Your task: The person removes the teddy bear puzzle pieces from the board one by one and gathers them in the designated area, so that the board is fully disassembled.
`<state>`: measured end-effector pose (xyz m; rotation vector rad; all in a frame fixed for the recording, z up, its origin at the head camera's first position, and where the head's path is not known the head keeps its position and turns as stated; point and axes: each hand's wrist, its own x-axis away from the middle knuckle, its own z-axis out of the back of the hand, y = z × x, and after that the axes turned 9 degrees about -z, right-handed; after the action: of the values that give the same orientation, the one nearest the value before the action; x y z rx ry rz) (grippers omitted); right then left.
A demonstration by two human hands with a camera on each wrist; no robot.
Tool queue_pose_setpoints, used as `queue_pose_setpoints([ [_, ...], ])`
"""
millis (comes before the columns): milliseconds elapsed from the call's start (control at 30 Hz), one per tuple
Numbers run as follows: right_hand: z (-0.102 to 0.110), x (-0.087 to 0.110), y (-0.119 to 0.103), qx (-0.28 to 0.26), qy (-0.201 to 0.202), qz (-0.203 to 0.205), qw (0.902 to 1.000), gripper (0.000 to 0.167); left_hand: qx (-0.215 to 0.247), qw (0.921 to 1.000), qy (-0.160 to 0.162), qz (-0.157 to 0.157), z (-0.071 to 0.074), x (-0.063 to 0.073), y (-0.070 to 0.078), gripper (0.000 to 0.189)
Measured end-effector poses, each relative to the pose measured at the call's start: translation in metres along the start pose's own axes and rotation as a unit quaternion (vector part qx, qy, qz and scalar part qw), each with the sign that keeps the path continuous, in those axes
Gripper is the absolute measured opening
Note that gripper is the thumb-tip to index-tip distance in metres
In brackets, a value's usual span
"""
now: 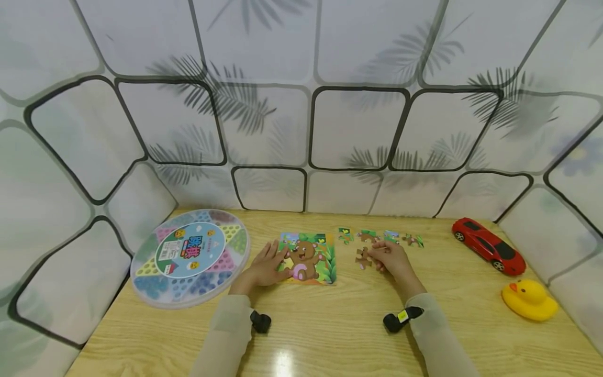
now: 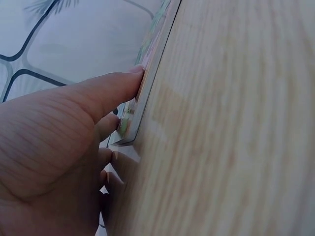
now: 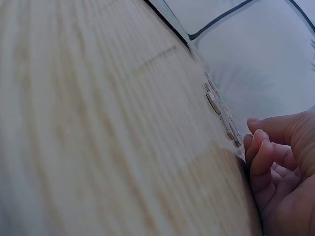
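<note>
In the head view, my left hand (image 1: 267, 266) lies with its fingers spread over the left side of a square bear jigsaw puzzle (image 1: 308, 259). The left wrist view shows the thumb on the edge of that thin puzzle board (image 2: 142, 105). My right hand (image 1: 390, 257) has curled fingers, thumb and fingertips together at the right edge of a brown puzzle piece (image 1: 363, 258); the exact contact is hidden. From the right wrist view, low puzzle pieces (image 3: 219, 108) lie flat on the table just beyond the fingertips of the right hand (image 3: 280, 167).
Several loose puzzle pieces (image 1: 368, 236) lie in a row behind the right hand. A round Chinese checkers set (image 1: 237, 285) sits at the left. On the right are a red toy car (image 1: 490, 246) and a yellow rubber duck (image 1: 529, 301). A patterned wall (image 1: 348, 191) borders the wooden table (image 1: 325, 330).
</note>
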<state>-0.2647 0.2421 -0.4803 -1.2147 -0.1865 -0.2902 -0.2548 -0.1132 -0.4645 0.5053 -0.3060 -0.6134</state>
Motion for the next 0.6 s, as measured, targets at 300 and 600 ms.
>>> queue_pose_setpoints([
  [300, 0.0014, 0.0005, -0.0007, 0.000, -0.007, 0.002, 1.0000, 0.030, -0.001, 1.0000, 0.000, 0.002, -0.0002, -0.0004, -0.0002, 0.071],
  [600, 0.0034, -0.0004, -0.0005, -0.017, -0.022, -0.005, 0.9996, 0.035, 0.001, 1.0000, -0.004, 0.005, 0.0002, -0.0003, 0.0001, 0.071],
])
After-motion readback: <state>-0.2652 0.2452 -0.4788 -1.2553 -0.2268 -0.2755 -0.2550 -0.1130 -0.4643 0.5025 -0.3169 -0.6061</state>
